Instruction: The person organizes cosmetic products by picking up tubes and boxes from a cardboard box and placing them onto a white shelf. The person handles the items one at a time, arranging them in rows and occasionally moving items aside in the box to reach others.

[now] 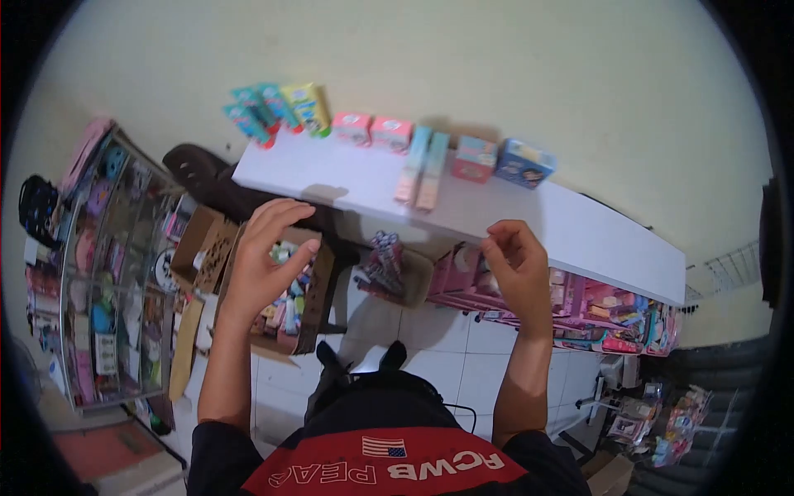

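Observation:
My left hand (271,258) hovers in front of the white shelf's left part, thumb and fingers apart, with nothing in it. Near the shelf's front edge, my right hand (521,269) is loosely curled with a gap between thumb and fingers; I see nothing held. On the white shelf (595,236) stand several teal tubes with red caps (263,109) and a yellow tube with a green cap (306,107). To their right come two pink boxes (372,132), two long slim teal-and-pink boxes (423,169), a pink-and-teal box (475,159) and a blue box (526,163).
Below the shelf are an open carton of small packages (289,310), a bin with wrapped items (385,269) and pink racks of goods (587,302). A glass display case (107,281) stands at left. A dark chair (203,174) touches the shelf's left side in view.

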{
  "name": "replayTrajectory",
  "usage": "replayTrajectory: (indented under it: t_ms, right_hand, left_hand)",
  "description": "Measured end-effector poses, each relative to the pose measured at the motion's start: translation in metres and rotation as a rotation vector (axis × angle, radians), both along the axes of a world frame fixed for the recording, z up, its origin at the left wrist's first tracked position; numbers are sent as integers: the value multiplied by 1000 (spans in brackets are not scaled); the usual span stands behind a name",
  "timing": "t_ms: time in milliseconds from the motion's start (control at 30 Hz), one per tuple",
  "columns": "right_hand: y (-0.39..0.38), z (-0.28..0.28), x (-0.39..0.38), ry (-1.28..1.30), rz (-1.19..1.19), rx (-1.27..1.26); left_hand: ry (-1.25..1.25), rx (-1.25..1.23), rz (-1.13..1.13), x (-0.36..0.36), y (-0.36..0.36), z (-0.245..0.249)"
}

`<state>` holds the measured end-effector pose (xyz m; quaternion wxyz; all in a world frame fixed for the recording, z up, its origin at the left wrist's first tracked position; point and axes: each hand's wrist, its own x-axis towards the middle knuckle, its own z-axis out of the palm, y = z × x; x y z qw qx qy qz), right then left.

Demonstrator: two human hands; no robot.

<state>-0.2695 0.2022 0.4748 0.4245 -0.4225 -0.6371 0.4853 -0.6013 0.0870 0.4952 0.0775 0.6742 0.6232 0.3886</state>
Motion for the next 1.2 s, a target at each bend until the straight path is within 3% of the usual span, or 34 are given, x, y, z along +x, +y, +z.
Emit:
replayTrajectory:
  t_ms: [67,133,333,433,733,1067,1133,1200]
  right_hand:
    - [-18,-7,-29,-2,109,-131]
    - [-35,-19,-67,-33,286,-36]
    - [-73,-68,-177,-144,597,-87]
    - [-89,-94,-217,-181,621,-153]
    - [-121,-154,-310,-348,632,-263]
    - [-173,-296,-393,-547,683,-432]
    - [-185,-327,-415,-552,732,-290]
    - [-196,-355,-436,-578,743,-301]
  left_hand:
    - [-67,-54,61,-23,-32,-20]
    - [-367,-161,142,-47,-63,-47]
    - [-588,-162,372,-105,-137,-118]
    - [-730,-218,418,-132,-164,-137]
    - [-795,-282,451,-210,-202,-187]
    - [-933,-354,484,-253,-227,-289]
    - [-929,-369,508,-256,-233,-303]
    - [-917,-379,524,-257,-238,-315]
